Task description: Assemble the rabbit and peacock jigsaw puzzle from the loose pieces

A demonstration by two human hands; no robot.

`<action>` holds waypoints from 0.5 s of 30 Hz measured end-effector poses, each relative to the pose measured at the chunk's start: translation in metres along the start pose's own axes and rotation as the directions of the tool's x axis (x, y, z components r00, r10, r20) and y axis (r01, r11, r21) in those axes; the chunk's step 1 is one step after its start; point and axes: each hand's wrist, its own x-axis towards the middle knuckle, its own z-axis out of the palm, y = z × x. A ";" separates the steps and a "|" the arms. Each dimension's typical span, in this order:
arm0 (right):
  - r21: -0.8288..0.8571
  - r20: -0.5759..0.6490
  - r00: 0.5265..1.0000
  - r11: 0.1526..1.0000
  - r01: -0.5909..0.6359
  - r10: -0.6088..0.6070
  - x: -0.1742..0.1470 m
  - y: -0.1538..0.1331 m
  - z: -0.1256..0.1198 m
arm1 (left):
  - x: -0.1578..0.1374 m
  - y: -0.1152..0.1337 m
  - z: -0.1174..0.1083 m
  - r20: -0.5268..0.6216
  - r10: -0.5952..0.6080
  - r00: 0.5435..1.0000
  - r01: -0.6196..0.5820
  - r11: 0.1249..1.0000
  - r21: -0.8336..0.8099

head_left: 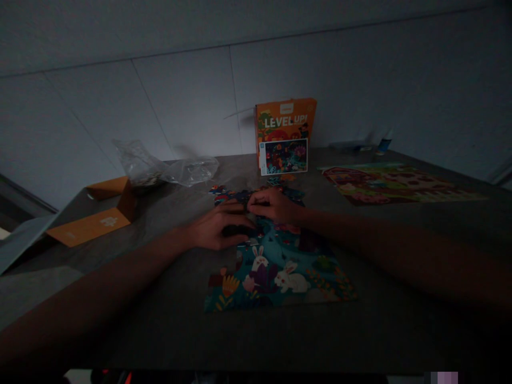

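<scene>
A partly joined jigsaw puzzle (276, 250) with white rabbits and flowers lies on the grey table in front of me. My left hand (220, 226) rests over its left side, fingers stretched to the right and thumb apart from them. Just to the right, my right hand (274, 205) is over the upper part of the puzzle, its fingers curled together in a pinch. Whatever sits between those fingertips is too dark and small to make out. Loose puzzle pieces (218, 190) lie beyond the hands, partly hidden by them.
An orange puzzle box (286, 120) stands against the wall, a picture card (285, 157) leaning on it. At left are an open orange box (90, 226) and a clear plastic bag (192, 169). A farm puzzle (396, 184) and a small bottle (384, 145) are at right.
</scene>
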 end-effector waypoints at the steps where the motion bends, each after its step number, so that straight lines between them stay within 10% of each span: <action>1: 0.006 0.004 1.000 1.000 -0.002 0.002 0.000 0.000 0.000 | 0.001 0.000 0.000 0.008 0.020 1.000 -0.020 0.999 -0.029; 15: 0.002 0.061 0.998 1.000 0.003 -0.003 -0.002 -0.001 0.002 | 0.004 0.003 -0.003 0.079 0.036 0.996 -0.030 0.997 -0.072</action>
